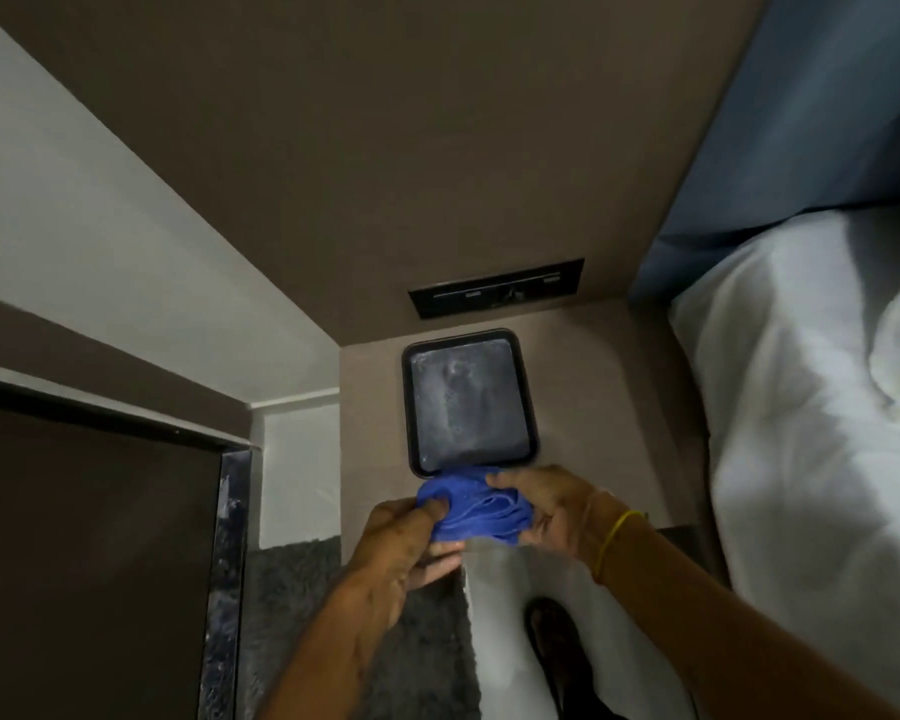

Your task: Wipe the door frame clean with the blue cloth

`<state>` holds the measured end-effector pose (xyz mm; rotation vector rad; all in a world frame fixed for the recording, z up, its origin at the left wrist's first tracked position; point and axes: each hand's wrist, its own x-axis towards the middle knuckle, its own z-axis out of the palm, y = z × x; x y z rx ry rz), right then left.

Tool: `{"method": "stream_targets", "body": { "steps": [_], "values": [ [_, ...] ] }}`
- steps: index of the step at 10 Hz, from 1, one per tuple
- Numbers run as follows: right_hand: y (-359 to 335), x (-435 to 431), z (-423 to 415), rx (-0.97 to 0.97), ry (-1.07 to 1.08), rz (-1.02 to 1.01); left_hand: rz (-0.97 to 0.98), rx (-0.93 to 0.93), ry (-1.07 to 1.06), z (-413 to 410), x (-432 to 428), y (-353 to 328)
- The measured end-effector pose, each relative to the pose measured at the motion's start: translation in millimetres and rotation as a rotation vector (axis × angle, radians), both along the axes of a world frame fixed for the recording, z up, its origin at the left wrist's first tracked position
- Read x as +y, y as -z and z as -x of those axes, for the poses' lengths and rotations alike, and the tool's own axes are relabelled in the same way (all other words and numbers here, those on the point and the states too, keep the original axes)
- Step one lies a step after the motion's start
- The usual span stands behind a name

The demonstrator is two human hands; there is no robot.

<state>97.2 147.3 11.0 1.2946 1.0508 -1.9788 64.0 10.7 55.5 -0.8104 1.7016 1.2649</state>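
Note:
A crumpled blue cloth (471, 506) is bunched between both hands, just in front of a dark tray. My left hand (404, 543) grips its left side with the thumb on top. My right hand (546, 506), with a yellow band at the wrist, holds its right side. The dark door (89, 563) with its dark frame (230, 563) is at the lower left, apart from the cloth and both hands.
A black tray (422, 407) with a dusty bottom lies on a beige bedside ledge (593, 407). A black switch panel (494, 288) is on the brown wall behind. A bed with white linen (801, 407) fills the right. Grey carpet (292, 615) and my shoe (557, 646) are below.

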Motion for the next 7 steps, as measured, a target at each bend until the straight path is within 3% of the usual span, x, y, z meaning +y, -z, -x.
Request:
{"method": "stream_targets", "body": {
  "steps": [1,3,4,5,7],
  "values": [
    [18,6,35,0.002,-0.079,-0.108,-0.014,0.024,-0.015,27,3,23],
    [60,24,93,0.183,-0.068,-0.322,-0.035,0.137,-0.04,83,21,82],
    [107,29,100,0.214,-0.178,-0.404,0.085,0.194,0.036,93,26,137],
    [155,28,86,0.17,-0.454,-0.54,0.417,0.272,0.326,77,19,184],
    [184,29,66,0.252,-0.717,-1.013,0.536,0.533,0.536,61,12,196]
  ]
}}
